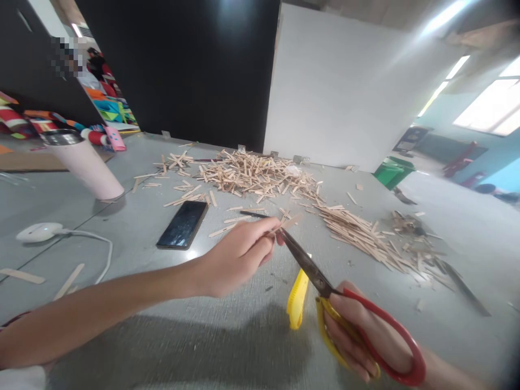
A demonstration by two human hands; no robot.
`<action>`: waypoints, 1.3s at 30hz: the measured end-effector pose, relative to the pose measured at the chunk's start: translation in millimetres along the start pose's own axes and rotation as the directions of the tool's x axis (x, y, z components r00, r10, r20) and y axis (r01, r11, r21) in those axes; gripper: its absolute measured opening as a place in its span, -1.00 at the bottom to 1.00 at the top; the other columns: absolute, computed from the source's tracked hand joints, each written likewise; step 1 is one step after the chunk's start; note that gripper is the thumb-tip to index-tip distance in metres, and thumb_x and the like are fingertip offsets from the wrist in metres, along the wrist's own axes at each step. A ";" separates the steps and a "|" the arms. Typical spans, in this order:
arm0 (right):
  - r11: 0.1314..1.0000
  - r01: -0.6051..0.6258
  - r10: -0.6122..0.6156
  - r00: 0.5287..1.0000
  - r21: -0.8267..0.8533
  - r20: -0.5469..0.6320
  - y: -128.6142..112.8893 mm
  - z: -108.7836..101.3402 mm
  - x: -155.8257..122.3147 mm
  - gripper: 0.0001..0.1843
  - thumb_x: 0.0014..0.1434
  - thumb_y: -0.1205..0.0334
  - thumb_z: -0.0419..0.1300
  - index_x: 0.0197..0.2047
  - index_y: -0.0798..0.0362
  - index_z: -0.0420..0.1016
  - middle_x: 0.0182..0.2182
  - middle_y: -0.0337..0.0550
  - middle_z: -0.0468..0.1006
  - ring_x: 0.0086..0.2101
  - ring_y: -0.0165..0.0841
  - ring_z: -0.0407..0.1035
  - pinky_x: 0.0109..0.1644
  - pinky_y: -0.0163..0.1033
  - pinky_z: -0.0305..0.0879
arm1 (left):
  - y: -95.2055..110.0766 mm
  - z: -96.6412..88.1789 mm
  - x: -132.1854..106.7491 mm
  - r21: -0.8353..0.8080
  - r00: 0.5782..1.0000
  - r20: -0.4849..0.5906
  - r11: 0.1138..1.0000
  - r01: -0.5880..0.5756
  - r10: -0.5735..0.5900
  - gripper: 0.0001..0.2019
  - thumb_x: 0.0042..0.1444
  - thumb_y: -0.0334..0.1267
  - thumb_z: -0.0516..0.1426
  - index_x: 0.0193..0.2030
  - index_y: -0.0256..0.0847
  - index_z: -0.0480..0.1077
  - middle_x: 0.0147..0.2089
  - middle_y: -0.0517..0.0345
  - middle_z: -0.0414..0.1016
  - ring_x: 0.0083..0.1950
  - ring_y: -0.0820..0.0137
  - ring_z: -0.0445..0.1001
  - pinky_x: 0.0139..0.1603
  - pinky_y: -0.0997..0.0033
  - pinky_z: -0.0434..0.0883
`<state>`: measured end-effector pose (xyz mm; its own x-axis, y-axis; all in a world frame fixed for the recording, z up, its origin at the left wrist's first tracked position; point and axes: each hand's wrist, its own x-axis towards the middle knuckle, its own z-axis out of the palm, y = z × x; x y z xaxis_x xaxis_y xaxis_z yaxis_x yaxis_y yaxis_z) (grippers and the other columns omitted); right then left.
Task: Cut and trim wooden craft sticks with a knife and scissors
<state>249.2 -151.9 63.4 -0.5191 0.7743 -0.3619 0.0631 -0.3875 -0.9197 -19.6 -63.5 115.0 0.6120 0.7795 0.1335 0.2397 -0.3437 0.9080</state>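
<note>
My left hand (239,254) pinches a thin wooden stick (290,222) by one end above the grey table (227,336). My right hand (357,338) has its fingers through the red and yellow handles of a pair of scissors (312,271). The dark blades point up and left and meet the stick just beyond my left fingertips. A yellow object (297,298) lies on the table under the scissors.
A big heap of wooden sticks (255,176) lies at the back, a second heap (365,235) to the right. A black phone (182,225), a pink tumbler (83,160) and a white corded device (38,232) sit left. A green bin (393,170) stands beyond the table.
</note>
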 end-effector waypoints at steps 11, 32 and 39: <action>0.991 -0.028 0.024 0.999 -0.134 -0.027 -11.7 -0.2 8.5 -0.25 0.40 -0.28 0.01 -0.73 -0.05 0.13 -0.86 -0.36 0.08 -0.83 -0.54 -0.02 -0.75 -0.41 -0.07 | -4.5 -2.9 3.1 -0.009 0.999 0.006 0.999 0.045 -0.045 -0.77 0.46 -0.33 -0.10 -0.19 -0.14 0.32 -0.50 0.37 0.17 -0.49 0.44 0.13 -0.45 0.36 0.14; 0.920 0.024 -0.143 0.950 -0.392 -0.278 -20.1 -14.4 21.1 -0.18 0.44 -0.37 0.02 -0.71 -0.01 0.18 -0.83 -0.34 0.15 -0.77 -0.52 0.08 -0.64 -0.37 0.04 | -18.4 -7.8 17.1 0.258 0.999 -0.044 0.965 0.037 -0.027 -0.52 0.55 0.04 -0.07 -0.41 -0.15 0.10 -0.43 0.27 0.17 -0.37 0.40 0.16 -0.34 0.32 0.07; 0.734 -0.255 -0.038 0.910 -0.629 -0.414 -25.2 -35.6 38.0 -0.34 0.23 -0.34 0.26 -0.62 0.00 0.29 -0.70 -0.27 0.30 -0.67 -0.43 0.19 -0.60 -0.31 0.00 | -24.1 -5.2 13.9 -0.166 0.987 0.009 0.973 0.158 -0.159 -0.56 0.55 0.05 -0.12 -0.34 -0.14 0.19 -0.43 0.31 0.04 -0.47 0.46 0.01 -0.47 0.40 0.00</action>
<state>258.3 -94.9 67.4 -0.1221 0.9261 -0.3570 0.7153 -0.1673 -0.6786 -20.8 -41.6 97.0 0.5727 0.8196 -0.0163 0.2049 -0.1239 0.9709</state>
